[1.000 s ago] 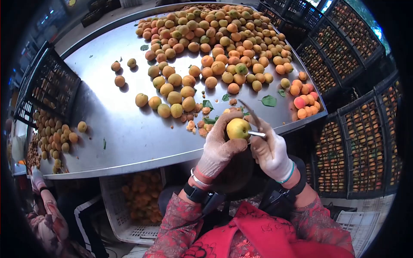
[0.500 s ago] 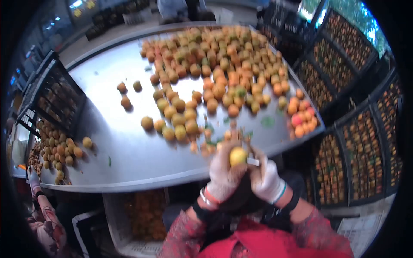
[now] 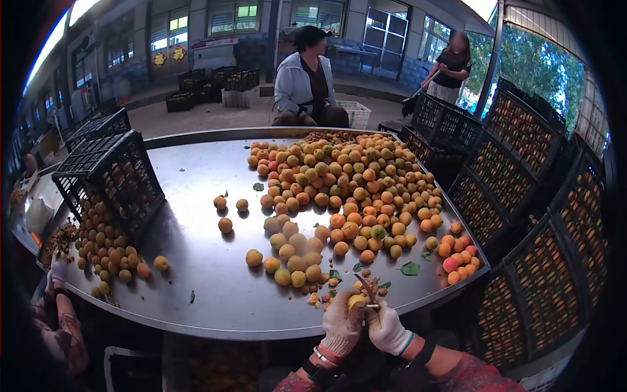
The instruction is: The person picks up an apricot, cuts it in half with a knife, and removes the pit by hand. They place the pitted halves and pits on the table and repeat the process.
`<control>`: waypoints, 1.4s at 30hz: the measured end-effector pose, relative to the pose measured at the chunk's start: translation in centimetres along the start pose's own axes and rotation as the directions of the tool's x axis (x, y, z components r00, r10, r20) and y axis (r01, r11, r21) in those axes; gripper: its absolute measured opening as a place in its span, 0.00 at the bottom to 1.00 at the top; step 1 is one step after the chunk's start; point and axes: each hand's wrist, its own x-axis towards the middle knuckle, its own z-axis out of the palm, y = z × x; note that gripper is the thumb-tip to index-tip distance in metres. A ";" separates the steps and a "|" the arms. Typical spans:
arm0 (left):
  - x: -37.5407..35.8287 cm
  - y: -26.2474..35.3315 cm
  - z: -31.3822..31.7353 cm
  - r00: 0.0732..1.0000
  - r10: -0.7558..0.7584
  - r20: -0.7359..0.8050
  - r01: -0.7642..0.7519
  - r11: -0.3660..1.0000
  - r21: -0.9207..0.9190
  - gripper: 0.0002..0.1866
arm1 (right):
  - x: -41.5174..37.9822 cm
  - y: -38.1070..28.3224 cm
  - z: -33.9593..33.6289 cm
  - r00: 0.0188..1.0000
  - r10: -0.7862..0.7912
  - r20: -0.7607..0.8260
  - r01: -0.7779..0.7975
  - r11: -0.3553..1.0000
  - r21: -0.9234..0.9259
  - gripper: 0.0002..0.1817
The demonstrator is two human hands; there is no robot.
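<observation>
My left hand, in a soiled white glove, is wrapped round a yellow fruit just over the near table edge. My gloved right hand is closed beside it on a small knife, whose curved blade points up and left across the fruit. Past my hands, small fruit pieces and green leaves lie on the metal table. Yellow fruits sit just left of these pieces, and a large heap of orange fruits covers the back right.
A tipped black crate with spilled fruits stands on the left. Stacked crates of fruit line the right side. A seated person is behind the table, another person stands farther back, and a co-worker's gloved hand shows at far left.
The view has tilted up, bringing the people and building into sight. The knife blade now shows upright above the fruit, which remains in my left hand.
</observation>
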 end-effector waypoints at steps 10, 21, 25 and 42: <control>1.8 0.5 -1.9 0.990 -0.122 0.066 0.135 0.961 -0.242 0.29 | 3.5 -4.8 -3.8 0.550 0.480 0.683 -0.833 0.259 0.489 0.28; 2.2 -0.1 -0.5 0.904 -0.351 0.243 0.367 0.345 -0.864 0.43 | -0.2 -2.2 -1.1 0.978 0.121 0.172 -0.139 0.986 0.094 0.18; 1.9 -0.7 -0.9 0.917 -0.283 0.280 0.376 0.387 -0.842 0.40 | -0.3 -1.8 -0.9 0.987 0.027 0.158 -0.029 1.000 0.007 0.14; 1.3 1.6 -1.1 0.894 -0.334 0.298 0.432 0.469 -0.771 0.33 | -1.0 1.6 1.5 0.993 -0.108 0.045 0.114 0.977 -0.180 0.14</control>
